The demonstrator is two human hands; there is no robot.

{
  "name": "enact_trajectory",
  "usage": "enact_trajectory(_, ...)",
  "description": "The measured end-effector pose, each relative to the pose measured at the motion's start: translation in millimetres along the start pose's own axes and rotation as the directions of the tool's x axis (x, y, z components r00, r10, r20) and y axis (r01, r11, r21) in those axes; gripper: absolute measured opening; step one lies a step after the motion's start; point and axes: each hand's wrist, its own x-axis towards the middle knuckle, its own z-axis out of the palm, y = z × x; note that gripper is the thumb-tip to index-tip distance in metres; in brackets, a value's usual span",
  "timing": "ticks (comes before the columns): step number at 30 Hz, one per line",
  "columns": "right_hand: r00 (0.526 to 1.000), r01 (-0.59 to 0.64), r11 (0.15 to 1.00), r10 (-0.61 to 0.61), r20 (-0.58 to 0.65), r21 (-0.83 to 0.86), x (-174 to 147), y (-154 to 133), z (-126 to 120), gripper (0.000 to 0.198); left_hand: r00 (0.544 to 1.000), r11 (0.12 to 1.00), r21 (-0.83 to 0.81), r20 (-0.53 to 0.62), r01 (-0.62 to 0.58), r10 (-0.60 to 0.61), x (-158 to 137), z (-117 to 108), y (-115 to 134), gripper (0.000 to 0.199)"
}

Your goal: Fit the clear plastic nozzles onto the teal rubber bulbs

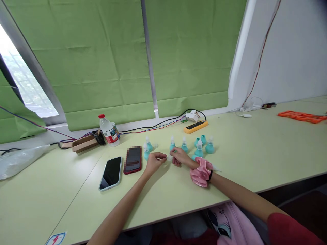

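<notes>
In the head view, both hands meet over the counter (242,160) around a small clear piece (169,158), probably held low and central so the fingers can work at it close to the surface. Teal bottles (209,147) with pale tops stand upright in loose groups beyond and beside the hands, seemingly for easy reach; two open-mouthed teal pieces (203,139) stand among those on the right. Two phones, a dark one in a red case (140,165) and a pale-cased one (110,173), lie left of the hands, likely out of the way. The left hand (155,162) is nearly closed, thumb and fingertips pinched on one end of the piece. The right hand (180,157) has its fingers curled and its fingertips at the other end; whether they grip it I cannot tell
</notes>
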Motion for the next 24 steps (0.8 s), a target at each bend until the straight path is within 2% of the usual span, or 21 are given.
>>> enact_trajectory(3,0.995,-0.085,0.989,0.078,0.061,0.123,4.0,1.0,0.3,0.009,0.999,0.998,-0.036,0.003,0.044,-0.044,0.8,-0.8,0.3,0.017)
enact_trajectory(6,0.99,-0.114,0.98,0.098,0.104,0.165,3.6,0.7,0.6,0.011,0.996,0.992,-0.09,-0.01,0.085,-0.086,1.3,-1.0,0.9,0.02)
enact_trajectory(14,0.986,-0.081,0.985,0.057,0.154,0.152,1.9,2.0,1.3,0.014,0.994,0.99,-0.104,-0.031,0.098,-0.102,2.5,-2.1,-1.0,0.023)
enact_trajectory(20,0.986,-0.022,0.993,0.002,0.165,0.117,2.8,3.7,2.3,0.021,0.999,0.992,-0.118,-0.021,0.039,-0.042,1.7,-1.3,2.4,0.022)
enact_trajectory(24,0.982,0.028,0.995,-0.046,0.184,0.1,1.6,4.3,2.7,0.023,0.998,0.986,-0.16,-0.009,0.052,-0.054,1.4,-0.2,3.1,0.02)
